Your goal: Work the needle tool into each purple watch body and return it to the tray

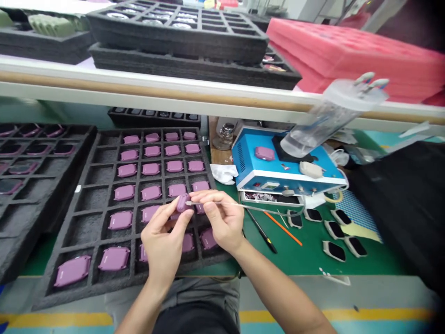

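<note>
Between the fingertips of my left hand (163,241) is a small purple watch case (182,203), tilted on its side. My right hand (224,222) pinches a thin clear tube (236,204) whose tip touches the side of the case. The tube runs right toward the front of a blue machine (253,162). Both hands hover over a black foam tray (83,218), where purple cases (120,220) lie in separate compartments. My hands hide part of the tray's lower right.
Left of the tray stands another foam tray (21,225) with dark-faced cases. On the green mat at right lie a black pen (260,229), an orange stick (283,228) and several pale watch cases (334,250). Above runs a shelf edge (156,95); a clear cylinder (316,120) stands on the machine.
</note>
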Available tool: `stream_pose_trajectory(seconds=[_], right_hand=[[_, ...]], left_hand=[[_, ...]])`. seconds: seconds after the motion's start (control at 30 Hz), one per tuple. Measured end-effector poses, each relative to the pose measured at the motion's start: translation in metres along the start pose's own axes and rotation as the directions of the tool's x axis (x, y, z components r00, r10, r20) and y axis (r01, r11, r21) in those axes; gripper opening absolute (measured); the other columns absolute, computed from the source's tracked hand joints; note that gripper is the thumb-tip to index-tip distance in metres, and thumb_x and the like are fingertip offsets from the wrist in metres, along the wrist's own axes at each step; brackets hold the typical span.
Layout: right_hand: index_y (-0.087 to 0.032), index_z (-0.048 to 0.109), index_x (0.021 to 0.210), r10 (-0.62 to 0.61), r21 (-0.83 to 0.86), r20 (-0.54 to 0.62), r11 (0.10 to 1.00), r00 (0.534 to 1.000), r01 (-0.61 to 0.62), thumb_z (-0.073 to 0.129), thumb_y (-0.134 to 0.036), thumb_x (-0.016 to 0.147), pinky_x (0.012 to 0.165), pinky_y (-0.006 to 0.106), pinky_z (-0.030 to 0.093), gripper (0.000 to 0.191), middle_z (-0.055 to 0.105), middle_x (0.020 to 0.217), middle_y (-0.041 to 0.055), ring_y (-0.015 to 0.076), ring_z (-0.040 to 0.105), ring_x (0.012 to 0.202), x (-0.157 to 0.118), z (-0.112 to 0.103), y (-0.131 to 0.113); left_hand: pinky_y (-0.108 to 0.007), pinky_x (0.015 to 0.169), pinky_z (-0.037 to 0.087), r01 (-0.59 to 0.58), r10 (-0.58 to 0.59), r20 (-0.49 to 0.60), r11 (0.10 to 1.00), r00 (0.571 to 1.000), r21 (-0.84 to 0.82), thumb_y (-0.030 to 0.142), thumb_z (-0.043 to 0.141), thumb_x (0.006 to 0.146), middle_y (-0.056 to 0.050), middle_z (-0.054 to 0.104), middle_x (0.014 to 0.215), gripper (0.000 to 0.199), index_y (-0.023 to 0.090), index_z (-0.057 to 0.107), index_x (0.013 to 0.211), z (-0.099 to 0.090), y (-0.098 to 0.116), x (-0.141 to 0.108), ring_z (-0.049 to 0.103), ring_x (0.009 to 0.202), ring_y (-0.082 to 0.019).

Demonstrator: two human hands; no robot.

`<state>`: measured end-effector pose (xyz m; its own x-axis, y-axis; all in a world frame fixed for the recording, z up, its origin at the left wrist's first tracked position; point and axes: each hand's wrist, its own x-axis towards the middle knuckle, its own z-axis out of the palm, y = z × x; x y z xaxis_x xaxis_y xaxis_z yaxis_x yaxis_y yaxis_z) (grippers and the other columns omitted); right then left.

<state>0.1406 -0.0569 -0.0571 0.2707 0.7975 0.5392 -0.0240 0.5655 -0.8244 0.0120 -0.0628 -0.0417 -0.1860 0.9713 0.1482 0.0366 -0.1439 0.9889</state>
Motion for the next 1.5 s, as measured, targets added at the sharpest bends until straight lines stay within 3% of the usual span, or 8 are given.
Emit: stream_pose_trajectory(seconds=[1.27,1.5], right_hand=[[-0.023,0.073,0.096,0.025,0.064,-0.002,0.998,1.000,-0.024,0.062,-0.028,0.100,0.088,0.037,0.064,0.013,0.080,0.096,0.0061,0.0207,0.078,0.096,-0.0022,0.0004,0.0019],[-0.023,0.073,0.094,0.073,0.062,-0.009,0.995,0.997,-0.072,0.062,-0.031,0.101,0.089,0.039,0.064,0.015,0.080,0.096,0.0069,0.0217,0.078,0.097,-0.0027,0.0002,0.0009]], left_hand=[[-0.025,0.075,0.062,0.004,-0.004,-0.003,1.000,1.000,-0.005,0.029,0.088,0.075,-0.004,0.079,0.097,0.031,0.021,0.084,0.105,-0.0009,-0.0021,0.0002,0.073,0.085,-0.018],[-0.024,0.072,0.062,-0.013,0.014,-0.005,1.000,1.000,0.014,0.028,0.087,0.076,-0.003,0.079,0.095,0.029,0.022,0.085,0.104,-0.0008,-0.0028,0.0014,0.073,0.083,-0.017]])
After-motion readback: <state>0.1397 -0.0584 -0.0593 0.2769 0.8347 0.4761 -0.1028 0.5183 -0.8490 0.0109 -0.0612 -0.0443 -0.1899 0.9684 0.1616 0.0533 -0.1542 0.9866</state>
